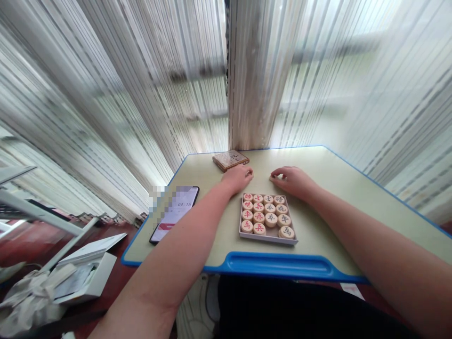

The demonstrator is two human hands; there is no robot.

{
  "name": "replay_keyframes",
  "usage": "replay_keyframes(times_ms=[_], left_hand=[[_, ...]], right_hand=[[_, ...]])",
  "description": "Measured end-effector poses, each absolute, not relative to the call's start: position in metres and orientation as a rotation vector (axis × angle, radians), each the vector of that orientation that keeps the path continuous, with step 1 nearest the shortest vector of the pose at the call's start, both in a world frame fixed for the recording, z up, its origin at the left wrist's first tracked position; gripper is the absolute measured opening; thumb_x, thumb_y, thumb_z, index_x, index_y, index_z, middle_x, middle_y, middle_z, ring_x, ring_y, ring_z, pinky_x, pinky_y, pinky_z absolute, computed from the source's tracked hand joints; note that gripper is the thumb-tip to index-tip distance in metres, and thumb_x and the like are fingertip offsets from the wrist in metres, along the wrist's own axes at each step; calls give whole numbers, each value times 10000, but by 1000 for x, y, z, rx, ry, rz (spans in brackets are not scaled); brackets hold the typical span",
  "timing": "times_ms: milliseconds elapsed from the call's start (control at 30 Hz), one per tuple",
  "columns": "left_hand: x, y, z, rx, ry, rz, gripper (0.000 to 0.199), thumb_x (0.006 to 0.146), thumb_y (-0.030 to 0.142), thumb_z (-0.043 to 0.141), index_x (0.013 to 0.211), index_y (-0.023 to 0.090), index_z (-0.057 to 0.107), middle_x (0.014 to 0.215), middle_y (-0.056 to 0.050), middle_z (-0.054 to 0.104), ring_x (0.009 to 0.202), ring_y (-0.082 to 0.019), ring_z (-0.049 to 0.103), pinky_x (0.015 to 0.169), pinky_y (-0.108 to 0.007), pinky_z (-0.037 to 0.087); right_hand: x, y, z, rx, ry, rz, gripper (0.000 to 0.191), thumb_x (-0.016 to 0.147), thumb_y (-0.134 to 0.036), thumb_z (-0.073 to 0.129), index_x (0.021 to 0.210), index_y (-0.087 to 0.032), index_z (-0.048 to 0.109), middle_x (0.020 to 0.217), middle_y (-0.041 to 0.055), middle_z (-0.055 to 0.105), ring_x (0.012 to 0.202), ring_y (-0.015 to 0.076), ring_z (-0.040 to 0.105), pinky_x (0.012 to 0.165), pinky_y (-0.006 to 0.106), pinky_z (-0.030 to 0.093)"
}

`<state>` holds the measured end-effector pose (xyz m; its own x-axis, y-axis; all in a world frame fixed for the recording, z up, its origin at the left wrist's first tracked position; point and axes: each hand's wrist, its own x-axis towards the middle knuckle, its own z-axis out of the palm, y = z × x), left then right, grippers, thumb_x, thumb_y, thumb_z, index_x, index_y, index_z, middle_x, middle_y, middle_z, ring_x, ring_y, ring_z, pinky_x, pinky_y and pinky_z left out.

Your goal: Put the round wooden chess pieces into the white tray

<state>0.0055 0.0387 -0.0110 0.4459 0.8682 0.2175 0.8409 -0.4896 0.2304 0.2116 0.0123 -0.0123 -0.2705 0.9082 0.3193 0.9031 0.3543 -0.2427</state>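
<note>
A shallow open box (pixel 268 238) of round wooden Chinese chess pieces lies near the table's front edge. Red characters fill its two left columns; darker ones mark most pieces on the right. One gap shows in the front row. Beyond the box, my left hand (pixel 240 179) rests with curled fingers beside the patterned box lid (pixel 231 160), something small and pale at its fingertips. My right hand (pixel 289 180) is on the table behind the box's right side, thumb and fingers closed around a small pale object. Neither object can be made out clearly.
A phone (pixel 180 207) showing a timer lies left of my left forearm. The pale green table (pixel 328 174) has a blue rim and a front groove. Striped curtains (pixel 247 75) hang behind it. An open white box (pixel 92 278) stands at the lower left.
</note>
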Motion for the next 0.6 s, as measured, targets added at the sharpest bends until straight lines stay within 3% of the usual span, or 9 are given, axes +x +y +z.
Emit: replay_keyframes(times_ms=[267, 467, 600], left_hand=[[7, 39, -12, 2580, 1552, 448, 312, 846, 356, 456, 1064, 194, 610, 1178, -84, 597, 1077, -215, 553, 947, -315, 417], [8, 35, -8, 2386, 1713, 347, 340, 781, 408, 549, 1026, 177, 597, 1120, -92, 634, 1024, -217, 582, 894, -301, 438], [0, 21, -10, 2260, 1626, 457, 339, 715, 395, 632, 967, 169, 618, 1073, -84, 656, 1002, -209, 588, 882, -284, 441]], right_hand=[[215, 11, -11, -1628, -2127, 90, 290, 761, -296, 563, 998, -168, 672, 956, 69, 674, 749, 165, 603, 733, 270, 457], [206, -17, 19, -1724, -2019, 393, 188, 725, -253, 604, 880, -176, 677, 898, 49, 688, 737, 158, 610, 672, 251, 459], [198, -65, 27, -1464, -2035, 491, 181, 707, -272, 616, 864, -191, 658, 871, 40, 675, 718, 156, 594, 629, 260, 464]])
